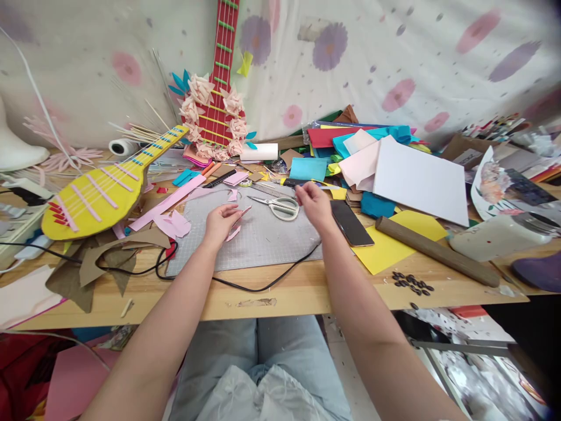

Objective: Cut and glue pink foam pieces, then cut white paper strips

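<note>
My left hand [222,225] is over the left part of the grey cutting mat [258,251], thumb and fingers pinched on a small, thin piece of pink paper [234,233]. Scissors with pale handles [284,209] lie on the mat, blades pointing left. Just right of their handles, my right hand [314,202] is closed with its fingertips together; whatever it may grip is hidden. A black phone [352,223] rests beside my right wrist. Behind the scissors is a flat metal ruler [267,190].
A yellow paper lute [99,199] and a red flower-trimmed paper guitar [214,117] stand at left and back. Coloured sheets [309,168], a white board [421,180], a brown roll [433,248] and black pieces [412,283] lie right. A black cable [263,289] crosses the front.
</note>
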The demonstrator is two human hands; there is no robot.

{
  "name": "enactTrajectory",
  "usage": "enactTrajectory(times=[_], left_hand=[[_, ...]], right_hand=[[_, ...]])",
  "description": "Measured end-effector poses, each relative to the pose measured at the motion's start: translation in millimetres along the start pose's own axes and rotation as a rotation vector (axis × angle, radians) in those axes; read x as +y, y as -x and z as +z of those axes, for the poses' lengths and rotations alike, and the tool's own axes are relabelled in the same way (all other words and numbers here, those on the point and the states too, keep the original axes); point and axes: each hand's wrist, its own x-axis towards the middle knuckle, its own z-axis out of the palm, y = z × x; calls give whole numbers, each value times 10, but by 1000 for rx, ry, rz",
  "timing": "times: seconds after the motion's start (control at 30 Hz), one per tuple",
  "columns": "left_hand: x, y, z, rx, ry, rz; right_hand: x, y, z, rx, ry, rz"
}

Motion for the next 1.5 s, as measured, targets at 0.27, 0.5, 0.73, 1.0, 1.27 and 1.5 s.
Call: enactTrajectory(times=[0.27, 0.5, 0.73, 1.0, 1.27, 1.5], left_hand=[[-39, -42, -22, 27, -32, 76], [-35, -64, -63, 44, -28, 90], [-48, -67, -67, 51, -42, 122], [-68, -76, -60, 71, -65, 110], [-58, -67, -54, 72, -62, 99], [-53, -64, -45, 73, -72, 96]], right_hand=[[377, -60, -460, -82, 575, 283], [519, -267, -115, -75, 643, 244], [191, 36, 10, -135, -100, 213], [4, 253, 395, -412, -129, 205], [50, 263, 464, -373, -33, 90], [57, 292, 515, -385, -27, 61]])
